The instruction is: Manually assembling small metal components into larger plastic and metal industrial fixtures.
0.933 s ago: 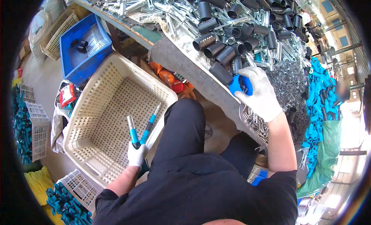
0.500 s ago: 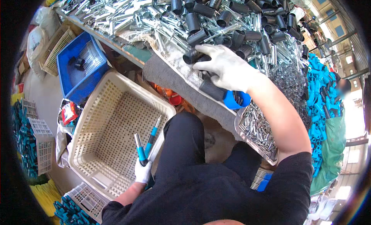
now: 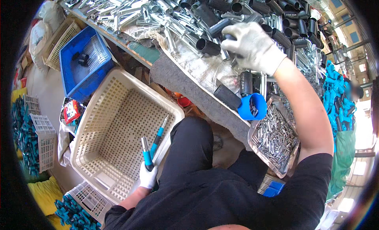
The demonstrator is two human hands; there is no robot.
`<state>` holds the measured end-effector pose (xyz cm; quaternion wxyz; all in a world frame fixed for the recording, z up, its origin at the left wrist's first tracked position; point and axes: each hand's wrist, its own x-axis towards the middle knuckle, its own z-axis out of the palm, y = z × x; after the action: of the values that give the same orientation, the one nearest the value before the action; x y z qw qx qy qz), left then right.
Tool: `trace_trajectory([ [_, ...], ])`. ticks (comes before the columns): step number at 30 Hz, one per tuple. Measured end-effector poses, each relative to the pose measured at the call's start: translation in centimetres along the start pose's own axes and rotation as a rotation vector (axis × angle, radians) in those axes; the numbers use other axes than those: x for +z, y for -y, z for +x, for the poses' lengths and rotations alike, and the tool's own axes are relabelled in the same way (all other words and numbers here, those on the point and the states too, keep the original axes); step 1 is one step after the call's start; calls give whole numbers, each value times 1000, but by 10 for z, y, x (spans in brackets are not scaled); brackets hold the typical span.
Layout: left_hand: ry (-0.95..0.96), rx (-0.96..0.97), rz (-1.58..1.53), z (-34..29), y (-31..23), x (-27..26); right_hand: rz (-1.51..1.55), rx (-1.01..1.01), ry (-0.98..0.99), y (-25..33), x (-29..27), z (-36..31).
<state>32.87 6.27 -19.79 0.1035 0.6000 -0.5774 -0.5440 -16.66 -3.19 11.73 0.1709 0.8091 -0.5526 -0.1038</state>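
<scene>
My left hand (image 3: 148, 176), in a white glove, is closed round a teal and black handle (image 3: 148, 157) with a silver metal tube standing out of its top. A slimmer teal and black rod (image 3: 157, 139) with a metal tip slants up beside it, over the crate's near side; its lower end is hidden. At the workbench, my gloved right hand (image 3: 256, 46) hovers over a heap of black sleeves (image 3: 208, 47) and silver slotted tubes (image 3: 130, 16). Its thumb and forefinger curve apart, close to a black sleeve and a short metal tube end; the palm side is hidden.
A big cream plastic crate (image 3: 90, 95) stands left of my legs, a blue crate (image 3: 81, 89) beyond it. On the bench edge are a blue cup (image 3: 252, 106) and a metal tray (image 3: 282, 174) of small metal pins. Teal parts (image 3: 335, 95) are heaped at the right.
My right hand has lifted off the black sleeve near the bench edge and moved right. My left hand keeps its hold. The view has shifted slightly.
</scene>
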Motion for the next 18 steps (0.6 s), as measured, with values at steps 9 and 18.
trace_trajectory([
  [9, -14, 23, 133, -4, -2, 1, 16, 172, -21, -20, -2, -10],
  [18, -15, 33, 121, -4, 0, 2, 154, 244, -9, -10, -4, -28],
])
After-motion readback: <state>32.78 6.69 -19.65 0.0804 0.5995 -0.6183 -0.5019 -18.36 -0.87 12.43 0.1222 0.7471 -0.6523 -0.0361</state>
